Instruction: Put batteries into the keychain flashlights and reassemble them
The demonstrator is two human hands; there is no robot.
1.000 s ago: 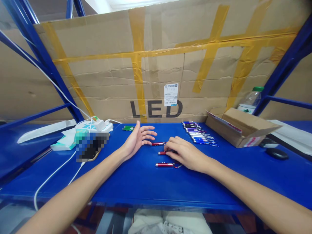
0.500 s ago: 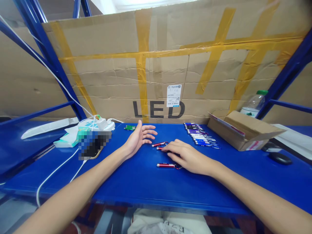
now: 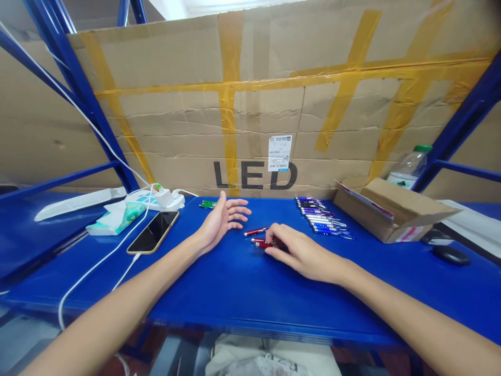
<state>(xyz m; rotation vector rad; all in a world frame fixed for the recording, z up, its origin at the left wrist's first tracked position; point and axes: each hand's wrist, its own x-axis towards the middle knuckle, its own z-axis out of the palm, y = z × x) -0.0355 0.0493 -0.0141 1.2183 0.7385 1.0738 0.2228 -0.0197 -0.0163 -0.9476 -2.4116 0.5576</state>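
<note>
Pinching red penlight (image 3: 262, 244) at fingertips | right hand (image 3: 307, 253) | left hand (image 3: 219, 223) spread, apart

The single head-mounted camera sits above and behind the left hand (image 3: 219, 224) and the right hand (image 3: 301, 251), near enough to include both forearms (image 3: 148, 284), and faces forward and down across the blue tabletop (image 3: 235, 295) beneath the hands toward the cardboard panel (image 3: 180, 130) beyond them.
</note>
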